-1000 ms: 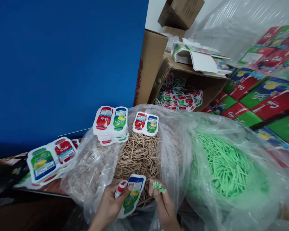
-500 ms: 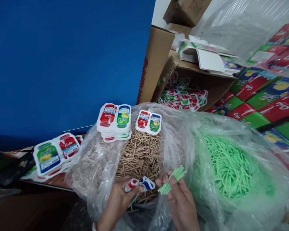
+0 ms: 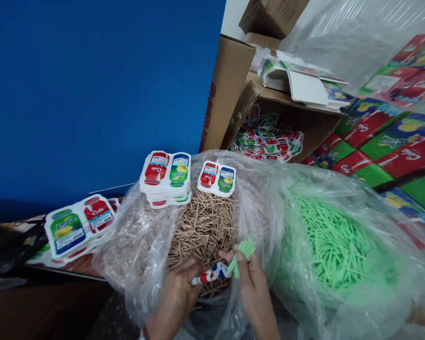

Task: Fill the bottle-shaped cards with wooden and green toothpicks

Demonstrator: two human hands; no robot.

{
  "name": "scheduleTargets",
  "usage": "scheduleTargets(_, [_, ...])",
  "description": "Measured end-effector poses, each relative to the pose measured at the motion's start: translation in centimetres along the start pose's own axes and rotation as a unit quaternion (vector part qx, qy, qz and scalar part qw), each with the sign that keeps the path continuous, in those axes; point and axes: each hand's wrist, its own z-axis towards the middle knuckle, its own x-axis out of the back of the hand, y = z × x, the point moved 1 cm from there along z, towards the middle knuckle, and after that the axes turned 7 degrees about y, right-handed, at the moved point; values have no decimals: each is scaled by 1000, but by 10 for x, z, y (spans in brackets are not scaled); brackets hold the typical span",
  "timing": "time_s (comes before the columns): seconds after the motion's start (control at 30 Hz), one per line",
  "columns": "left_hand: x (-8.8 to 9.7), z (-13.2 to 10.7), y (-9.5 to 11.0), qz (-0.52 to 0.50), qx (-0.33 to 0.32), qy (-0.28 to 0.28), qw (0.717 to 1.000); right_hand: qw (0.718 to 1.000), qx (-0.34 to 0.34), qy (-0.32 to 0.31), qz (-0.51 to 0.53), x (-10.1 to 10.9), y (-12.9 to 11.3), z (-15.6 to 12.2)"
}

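My left hand (image 3: 179,295) grips a folded printed card pouch (image 3: 212,274) in red, white and blue, held over the bag of brown sticks (image 3: 201,229). My right hand (image 3: 251,288) pinches a small bundle of green sticks (image 3: 242,255), whose lower ends meet the mouth of the pouch. Both hands are closed, low in the middle of the view.
A clear bag of green sticks (image 3: 335,245) lies to the right. Stacks of printed cards sit on the brown sticks (image 3: 166,179), (image 3: 216,178) and at left (image 3: 76,226). Cardboard boxes (image 3: 230,89), one with cards (image 3: 267,141), and printed cartons (image 3: 393,137) stand behind. A blue wall (image 3: 92,94) fills the left.
The card, flat in my left hand a second ago, is now folded into a pouch. My right hand has lifted the green sticks upright and brought them to the pouch.
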Motion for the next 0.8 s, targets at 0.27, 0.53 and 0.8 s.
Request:
scheduleTargets(0.27, [-4, -2, 6, -27, -57, 17, 998, 993, -71, -54, 74, -14, -13, 7])
scheduleTargets(0.53, [-12, -4, 1, -224, 150, 1, 963, 944, -210, -41, 251, -18, -13, 7])
scheduleTargets(0.8, [-16, -7, 0, -382, 288, -12, 878, 989, -9, -89, 114, -11, -2, -6])
